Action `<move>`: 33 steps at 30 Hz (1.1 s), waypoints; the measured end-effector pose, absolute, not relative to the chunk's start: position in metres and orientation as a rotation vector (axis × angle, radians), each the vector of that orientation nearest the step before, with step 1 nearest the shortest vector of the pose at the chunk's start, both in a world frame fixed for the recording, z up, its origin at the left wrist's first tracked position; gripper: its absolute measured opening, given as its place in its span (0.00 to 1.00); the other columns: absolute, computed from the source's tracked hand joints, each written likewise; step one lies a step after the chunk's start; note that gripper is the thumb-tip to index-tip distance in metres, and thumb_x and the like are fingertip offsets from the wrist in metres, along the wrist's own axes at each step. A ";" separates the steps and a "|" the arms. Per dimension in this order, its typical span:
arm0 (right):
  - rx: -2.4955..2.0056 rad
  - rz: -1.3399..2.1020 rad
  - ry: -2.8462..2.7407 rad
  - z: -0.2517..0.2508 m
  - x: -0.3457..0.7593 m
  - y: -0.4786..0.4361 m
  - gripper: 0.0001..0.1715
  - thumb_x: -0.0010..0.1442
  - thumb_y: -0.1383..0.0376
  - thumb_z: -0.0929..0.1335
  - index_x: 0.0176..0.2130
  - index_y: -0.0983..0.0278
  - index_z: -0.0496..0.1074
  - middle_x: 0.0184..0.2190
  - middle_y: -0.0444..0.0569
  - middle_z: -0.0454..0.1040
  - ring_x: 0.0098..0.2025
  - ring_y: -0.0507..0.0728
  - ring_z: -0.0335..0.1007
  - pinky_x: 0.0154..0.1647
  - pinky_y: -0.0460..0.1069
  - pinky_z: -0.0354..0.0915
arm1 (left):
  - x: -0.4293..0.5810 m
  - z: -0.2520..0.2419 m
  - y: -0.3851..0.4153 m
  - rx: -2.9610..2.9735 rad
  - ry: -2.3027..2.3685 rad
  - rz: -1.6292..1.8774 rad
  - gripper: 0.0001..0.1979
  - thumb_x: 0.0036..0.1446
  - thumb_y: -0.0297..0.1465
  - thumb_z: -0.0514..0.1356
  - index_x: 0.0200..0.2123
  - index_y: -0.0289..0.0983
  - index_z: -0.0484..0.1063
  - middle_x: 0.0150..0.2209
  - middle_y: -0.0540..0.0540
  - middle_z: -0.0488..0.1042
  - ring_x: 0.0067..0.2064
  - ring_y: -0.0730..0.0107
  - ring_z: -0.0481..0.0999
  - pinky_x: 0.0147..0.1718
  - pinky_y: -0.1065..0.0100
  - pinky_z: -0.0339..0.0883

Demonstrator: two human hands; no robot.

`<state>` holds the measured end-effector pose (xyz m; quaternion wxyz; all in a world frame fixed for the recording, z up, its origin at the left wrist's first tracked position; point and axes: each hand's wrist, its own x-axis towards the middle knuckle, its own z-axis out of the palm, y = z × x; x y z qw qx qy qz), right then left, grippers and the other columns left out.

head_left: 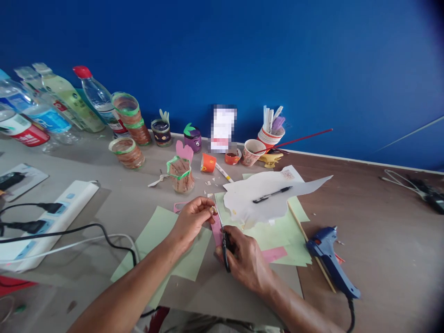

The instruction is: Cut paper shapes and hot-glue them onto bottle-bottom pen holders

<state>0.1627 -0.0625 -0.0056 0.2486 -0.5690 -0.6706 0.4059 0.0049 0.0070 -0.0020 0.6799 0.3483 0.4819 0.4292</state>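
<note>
My right hand (243, 259) is closed round the dark handles of a pair of scissors (226, 252), whose blades point up and away from me. Between thumb and fingertips, my left hand (194, 218) pinches a small pale scrap (212, 210) close to the scissor tips. What the scrap is made of is too small to make out. Just under the blades lies a strip of pink paper (216, 230), partly covered by both hands. Light green sheets (152, 240) spread beneath my forearm, and a second pink piece (274, 254) rests to the right.
A blue glue gun (328, 254) lies at right beside a wooden stick. A black pen (272, 195) sits on torn white paper (243, 189). Painted jars (182, 178), paper cups (253, 152) and bottles (100, 99) stand toward the blue wall. A power strip (52, 226) with cables is at left.
</note>
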 end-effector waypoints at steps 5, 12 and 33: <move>-1.579 1.079 -1.852 -0.004 0.162 -0.062 0.15 0.55 0.65 0.65 0.44 0.66 0.68 0.22 0.41 0.67 0.23 0.51 0.58 0.23 0.44 0.55 | 0.008 0.002 0.006 0.868 1.125 0.952 0.11 0.45 0.29 0.64 0.33 0.34 0.69 0.26 0.52 0.72 0.25 0.77 0.70 0.27 0.72 0.65; -1.559 1.132 -1.838 -0.005 0.163 -0.061 0.15 0.56 0.64 0.65 0.44 0.66 0.67 0.22 0.41 0.66 0.23 0.51 0.57 0.24 0.44 0.54 | 0.008 -0.002 0.005 0.931 1.162 0.937 0.15 0.44 0.28 0.61 0.38 0.35 0.66 0.30 0.51 0.72 0.27 0.76 0.71 0.28 0.70 0.68; -1.419 1.340 -1.766 -0.004 0.168 -0.059 0.07 0.61 0.63 0.63 0.32 0.62 0.61 0.21 0.37 0.55 0.24 0.49 0.48 0.24 0.44 0.50 | 0.005 -0.005 0.004 1.064 1.135 0.951 0.12 0.51 0.30 0.60 0.40 0.37 0.63 0.29 0.53 0.71 0.27 0.76 0.72 0.30 0.70 0.67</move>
